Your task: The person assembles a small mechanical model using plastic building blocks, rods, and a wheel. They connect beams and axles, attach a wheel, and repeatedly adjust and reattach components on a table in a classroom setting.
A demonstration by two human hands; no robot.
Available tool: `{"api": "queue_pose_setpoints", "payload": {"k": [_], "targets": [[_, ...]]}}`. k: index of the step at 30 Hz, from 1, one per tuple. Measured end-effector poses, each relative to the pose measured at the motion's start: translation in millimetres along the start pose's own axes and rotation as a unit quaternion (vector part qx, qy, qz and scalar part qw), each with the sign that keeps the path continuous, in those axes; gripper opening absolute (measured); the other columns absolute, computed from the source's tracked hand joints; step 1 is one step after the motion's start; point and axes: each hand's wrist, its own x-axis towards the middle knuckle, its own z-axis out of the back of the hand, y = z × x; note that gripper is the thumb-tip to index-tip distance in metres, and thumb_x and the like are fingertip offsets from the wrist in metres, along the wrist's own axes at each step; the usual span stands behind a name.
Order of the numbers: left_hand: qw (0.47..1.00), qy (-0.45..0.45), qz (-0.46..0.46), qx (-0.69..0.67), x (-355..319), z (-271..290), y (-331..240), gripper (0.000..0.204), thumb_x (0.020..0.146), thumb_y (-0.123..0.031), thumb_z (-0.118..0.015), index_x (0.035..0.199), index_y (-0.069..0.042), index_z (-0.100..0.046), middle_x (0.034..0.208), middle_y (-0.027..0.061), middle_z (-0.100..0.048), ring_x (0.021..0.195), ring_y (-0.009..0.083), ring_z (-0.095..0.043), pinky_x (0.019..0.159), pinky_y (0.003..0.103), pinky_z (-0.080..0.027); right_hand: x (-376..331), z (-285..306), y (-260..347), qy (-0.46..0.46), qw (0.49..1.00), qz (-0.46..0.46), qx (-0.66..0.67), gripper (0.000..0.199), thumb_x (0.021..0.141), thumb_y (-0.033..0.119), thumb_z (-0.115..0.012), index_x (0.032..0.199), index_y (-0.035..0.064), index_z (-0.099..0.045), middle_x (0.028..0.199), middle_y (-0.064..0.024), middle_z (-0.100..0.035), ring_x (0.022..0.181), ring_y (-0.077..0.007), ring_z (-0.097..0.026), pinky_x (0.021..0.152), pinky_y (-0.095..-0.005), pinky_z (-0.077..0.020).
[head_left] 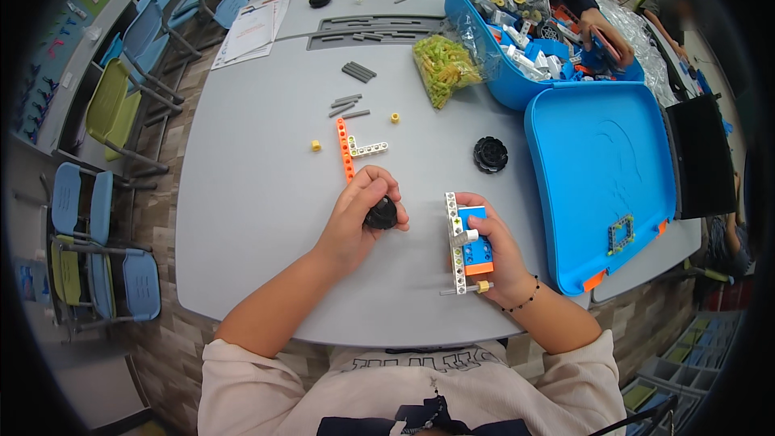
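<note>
My left hand (353, 218) is closed around a small black wheel (381, 214) above the table. To its right, my right hand (502, 252) grips a toy-brick assembly (476, 244): a blue block with orange at its lower end and a long white holed beam along its left side. A grey axle with a yellow bushing (483, 287) crosses the beam's near end. Just beyond my left hand lies an orange holed beam (342, 141), partly hidden by the fingers, with a white L-shaped beam (370, 148) against it. Another black wheel (490, 154) lies flat farther right.
Grey axles (358, 72) and two yellow bushings (316, 145) lie farther up the table. A bag of yellow-green pieces (446, 69) rests by a blue bin (517, 95) of parts, where another person's hand (607, 36) reaches in. The bin's blue lid (601, 129) lies at right; papers (252, 28) at far left.
</note>
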Motion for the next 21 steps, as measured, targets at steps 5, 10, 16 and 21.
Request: {"api": "queue_pose_setpoints", "payload": {"k": [5,10,16,21], "targets": [[0.999,0.004,0.029,-0.041,0,6,-2,0.022,0.088,-0.024,-0.050,0.104,-0.008,-0.046,0.091,0.0048,-0.052,0.078,0.0151,-0.057,0.071,0.030,-0.048,1,4,1,0.002,1.000,0.014,-0.018,0.041,0.087,0.020,-0.052,0.125,0.0076,-0.042,0.086,-0.0027,-0.057,0.069,-0.0069,-0.060,0.059,-0.0216,-0.0536],[0.999,0.004,-0.026,0.025,1,3,2,0.034,0.085,-0.027,-0.054,0.111,-0.007,-0.045,0.098,0.0050,-0.048,0.090,0.0172,-0.057,0.079,0.032,-0.047,9,8,4,-0.028,0.991,0.085,-0.100,0.037,0.089,0.015,-0.053,0.124,0.0086,-0.042,0.089,-0.0031,-0.059,0.072,-0.0054,-0.060,0.061,-0.0206,-0.0530],[0.971,0.023,-0.089,0.219,5,1,6,0.039,0.082,-0.009,-0.068,0.114,-0.004,-0.047,0.108,0.0053,-0.041,0.105,0.0174,-0.053,0.091,0.030,-0.047,10,10,10,-0.095,0.896,0.191,-0.389,0.027,0.090,0.018,-0.055,0.115,0.0068,-0.052,0.078,-0.0036,-0.057,0.075,-0.0102,-0.055,0.065,-0.0282,-0.0460],[0.933,0.063,-0.194,0.296,9,6,12,0.037,0.074,-0.006,-0.077,0.097,-0.004,-0.047,0.111,0.0073,-0.042,0.117,0.0212,-0.050,0.094,0.031,-0.047,11,13,17,-0.140,0.711,0.289,-0.625,0.024,0.085,0.017,-0.060,0.107,0.0057,-0.059,0.077,-0.0102,-0.059,0.071,-0.0235,-0.053,0.064,-0.0361,-0.0431]]}}
